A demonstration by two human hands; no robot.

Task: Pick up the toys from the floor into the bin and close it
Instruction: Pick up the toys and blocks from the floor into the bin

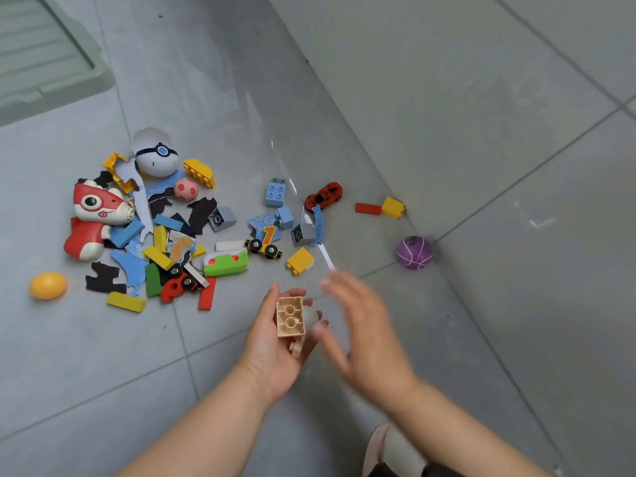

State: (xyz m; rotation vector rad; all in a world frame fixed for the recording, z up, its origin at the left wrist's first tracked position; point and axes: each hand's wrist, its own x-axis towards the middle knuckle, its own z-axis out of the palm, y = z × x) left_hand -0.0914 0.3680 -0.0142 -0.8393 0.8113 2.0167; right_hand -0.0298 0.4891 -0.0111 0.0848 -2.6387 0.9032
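The grey tiled floor (481, 98) fills the view. At its far left corner lies a pale green ribbed plastic bin part (41, 63) — lid or tub, I cannot tell. A scattered heap of bright plastic toys (160, 235) lies on the tiles, well apart from it. The blurred right hand (364, 332) has its fingers spread and holds nothing. The left hand (272, 356) curls round a beige plastic building block (290, 316) — hollow underside up.
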